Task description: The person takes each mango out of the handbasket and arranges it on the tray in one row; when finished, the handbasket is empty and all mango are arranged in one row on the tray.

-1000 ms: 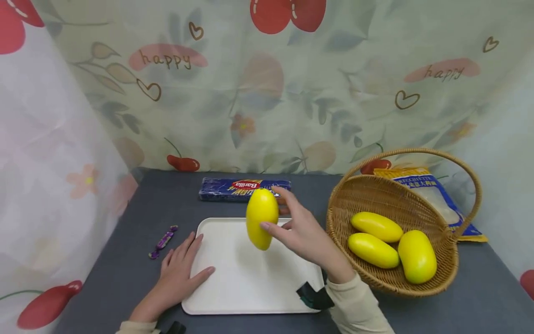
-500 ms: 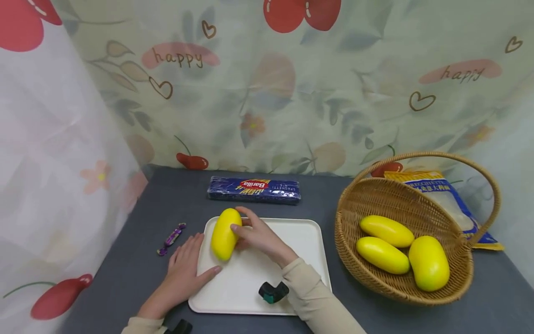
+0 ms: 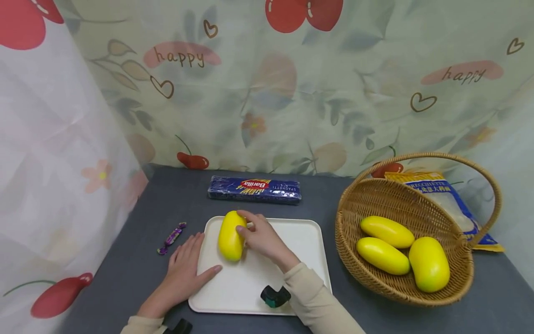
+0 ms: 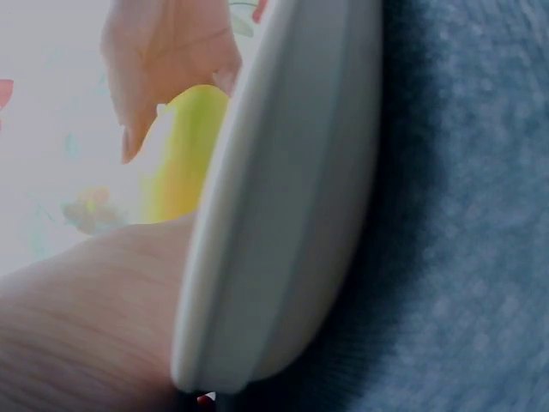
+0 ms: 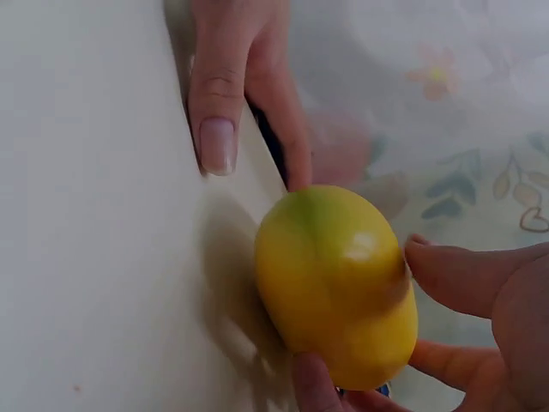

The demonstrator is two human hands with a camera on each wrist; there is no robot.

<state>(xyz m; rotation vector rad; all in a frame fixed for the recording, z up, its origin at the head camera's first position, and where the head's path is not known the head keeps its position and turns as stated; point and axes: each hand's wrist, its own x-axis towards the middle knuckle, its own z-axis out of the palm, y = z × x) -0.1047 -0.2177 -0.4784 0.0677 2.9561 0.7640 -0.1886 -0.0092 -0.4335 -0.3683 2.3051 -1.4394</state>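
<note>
A yellow mango [image 3: 231,234] lies on the far left part of the white tray [image 3: 292,273], and my right hand [image 3: 260,236] still grips it, thumb on one side and fingers on the other. In the right wrist view the mango [image 5: 336,283] rests on the tray [image 5: 94,257] with my fingertips [image 5: 455,275] around it. My left hand [image 3: 185,266] lies flat on the grey table, its thumb on the tray's left edge. The left wrist view shows the tray rim [image 4: 283,197] close up with the mango [image 4: 184,154] behind it.
A wicker basket [image 3: 410,195] at the right holds three more mangoes [image 3: 385,232]. A blue pasta packet [image 3: 254,189] lies behind the tray, a purple candy [image 3: 171,238] to its left, a blue-yellow bag [image 3: 446,197] behind the basket. Printed curtains close the back and left.
My right hand carried the mango from above the tray down and left, and set it on the tray's far left part. The left hand stayed put.
</note>
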